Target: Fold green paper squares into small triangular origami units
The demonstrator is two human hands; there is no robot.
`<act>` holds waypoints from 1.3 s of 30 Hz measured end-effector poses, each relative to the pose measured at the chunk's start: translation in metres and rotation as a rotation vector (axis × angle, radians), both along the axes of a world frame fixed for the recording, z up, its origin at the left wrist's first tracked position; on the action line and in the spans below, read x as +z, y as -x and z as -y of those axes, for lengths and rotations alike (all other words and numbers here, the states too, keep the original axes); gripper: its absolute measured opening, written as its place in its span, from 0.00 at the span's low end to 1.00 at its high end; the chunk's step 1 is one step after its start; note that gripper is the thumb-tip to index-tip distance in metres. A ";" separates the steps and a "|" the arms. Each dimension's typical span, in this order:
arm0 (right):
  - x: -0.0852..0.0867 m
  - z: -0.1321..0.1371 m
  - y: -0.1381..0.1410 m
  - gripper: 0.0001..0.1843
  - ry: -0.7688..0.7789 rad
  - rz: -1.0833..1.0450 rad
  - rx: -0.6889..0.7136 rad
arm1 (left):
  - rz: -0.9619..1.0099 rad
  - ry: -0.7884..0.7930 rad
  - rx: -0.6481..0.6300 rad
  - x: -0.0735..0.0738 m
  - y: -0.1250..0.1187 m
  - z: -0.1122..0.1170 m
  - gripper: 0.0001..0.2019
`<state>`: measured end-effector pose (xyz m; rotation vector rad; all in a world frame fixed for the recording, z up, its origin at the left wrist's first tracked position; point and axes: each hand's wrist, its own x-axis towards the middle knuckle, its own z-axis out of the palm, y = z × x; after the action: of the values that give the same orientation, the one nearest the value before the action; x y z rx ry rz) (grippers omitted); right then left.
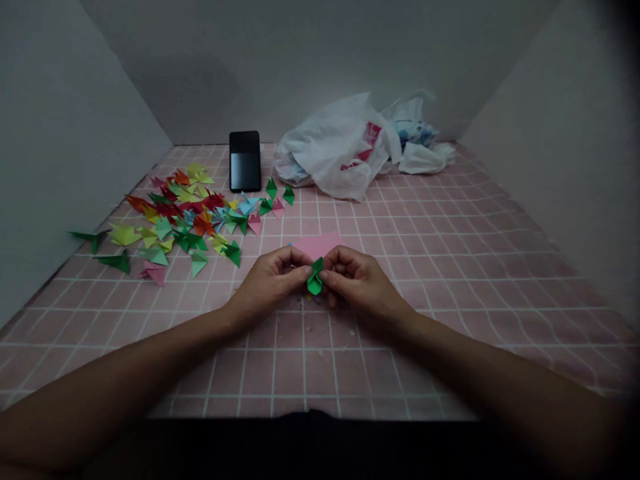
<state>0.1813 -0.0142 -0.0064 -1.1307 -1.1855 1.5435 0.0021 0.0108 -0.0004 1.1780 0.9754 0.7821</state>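
Observation:
Between my two hands is a small piece of folded green origami paper, held upright above the table. My left hand pinches its left edge between thumb and fingers. On the other side, my right hand is closed on its right edge, thumb against the paper. Pink paper lies flat just behind my hands, partly hidden by them. Under the fingers, small bits of something yellowish show, too covered to make out.
Many folded paper cranes in several colours lie heaped at the left. Behind them a black phone leans upright. White plastic bags sit at the back wall. A pink checked cloth covers the table, with small scraps near my hands.

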 end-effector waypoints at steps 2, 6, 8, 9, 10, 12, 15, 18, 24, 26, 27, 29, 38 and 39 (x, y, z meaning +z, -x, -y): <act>0.000 0.001 0.001 0.10 0.006 -0.005 -0.005 | -0.021 -0.048 0.001 0.000 -0.001 0.000 0.13; -0.001 0.002 0.004 0.12 0.011 -0.026 -0.023 | -0.044 -0.115 0.015 0.000 -0.003 0.000 0.12; -0.001 0.002 0.004 0.13 0.009 -0.040 -0.034 | -0.051 -0.127 0.021 0.000 -0.004 0.001 0.11; -0.001 0.002 0.005 0.13 0.009 -0.042 -0.039 | -0.051 -0.128 0.021 0.001 -0.005 0.002 0.11; 0.000 0.003 0.005 0.14 0.011 -0.041 -0.041 | -0.049 -0.127 0.019 0.001 -0.005 0.003 0.11; 0.000 0.003 0.005 0.14 0.014 -0.031 -0.043 | -0.049 -0.125 0.012 0.001 -0.005 0.004 0.11; 0.001 0.003 0.005 0.15 0.009 -0.018 -0.037 | -0.065 -0.140 0.008 0.001 -0.004 0.004 0.09; 0.001 0.003 0.005 0.15 0.000 -0.017 -0.038 | -0.060 -0.149 0.000 0.001 -0.004 0.004 0.08; -0.002 0.002 0.004 0.13 -0.020 0.020 -0.029 | -0.119 -0.173 -0.026 0.002 -0.002 0.003 0.08; -0.004 0.002 0.004 0.12 -0.028 0.013 -0.016 | -0.148 -0.208 -0.016 0.002 -0.002 0.004 0.07; -0.004 0.002 0.004 0.12 -0.031 0.008 -0.011 | -0.166 -0.232 -0.006 0.002 -0.002 0.004 0.07; -0.005 0.002 0.005 0.12 -0.032 -0.007 -0.010 | -0.209 -0.290 0.017 0.002 -0.003 0.005 0.06; -0.003 0.004 0.004 0.16 0.066 -0.094 0.032 | -0.320 -0.564 0.090 -0.002 -0.004 0.008 0.04; -0.002 0.004 0.004 0.17 0.086 -0.099 0.041 | -0.337 -0.598 0.093 -0.002 -0.004 0.008 0.04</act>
<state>0.1772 -0.0184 -0.0083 -1.0778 -1.0912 1.6762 0.0062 0.0029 -0.0022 1.8350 1.1135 1.0089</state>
